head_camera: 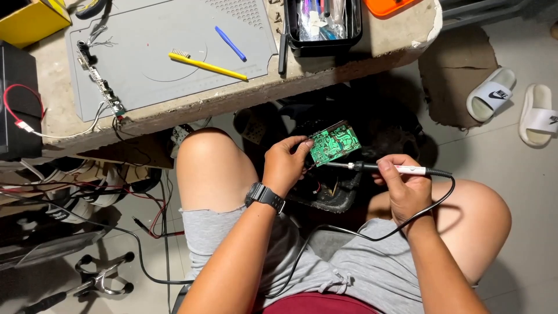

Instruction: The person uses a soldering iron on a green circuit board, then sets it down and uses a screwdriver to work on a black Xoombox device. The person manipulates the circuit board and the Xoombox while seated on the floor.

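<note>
Far left: a yellow box [30,21] at the desk [244,93] corner, a black unit [17,99] with a red wire loop [20,107], and below the desk edge a tangle of red and black leads [116,200] over the floor, with a metal clamp tool [99,282] lying near the bottom. On the desk: a grey work mat [145,40] bearing a narrow strip board [102,84] along its left edge, a yellow-handled brush [206,65] and a blue stick tool [231,43]; just right of the mat, a black tray [324,45] of small tools and an orange item [388,6] at the top edge. Centre, below the desk and between the person's knees: left hand [285,166], a black watch [265,196] on its wrist, grip clenched on the left edge of a green circuit board [334,143], held tilted with its soldered face up. Right hand [407,186]: grip grasping a soldering iron [389,168] by its pale handle, held nearly level, tip at the board's lower edge; its black cable [372,237] loops down across the lap. Far right: two white slippers [514,104] on the floor beside a piece of brown cardboard [450,75].
</note>
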